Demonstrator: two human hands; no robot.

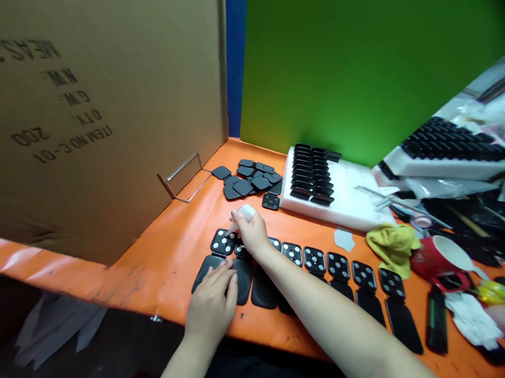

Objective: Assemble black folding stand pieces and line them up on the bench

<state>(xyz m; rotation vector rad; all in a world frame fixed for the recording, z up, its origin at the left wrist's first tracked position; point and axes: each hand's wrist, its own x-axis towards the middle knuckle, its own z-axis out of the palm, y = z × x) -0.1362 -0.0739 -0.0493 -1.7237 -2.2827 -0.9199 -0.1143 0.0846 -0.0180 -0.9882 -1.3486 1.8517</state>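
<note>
Your left hand (211, 301) rests flat and open on the leftmost black case (216, 264) at the orange table's (171, 261) front edge; your right hand (250, 231) grips a white bottle (244, 214) over it

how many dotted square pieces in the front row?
7 visible: one left of the right hand, one at its wrist, five running right. The hand may hide more.

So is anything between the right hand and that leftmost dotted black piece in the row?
Nothing visible. The right hand, holding a small white object, is already at the leftmost dotted piece; the left hand rests just below it on the flat black pieces.
</note>
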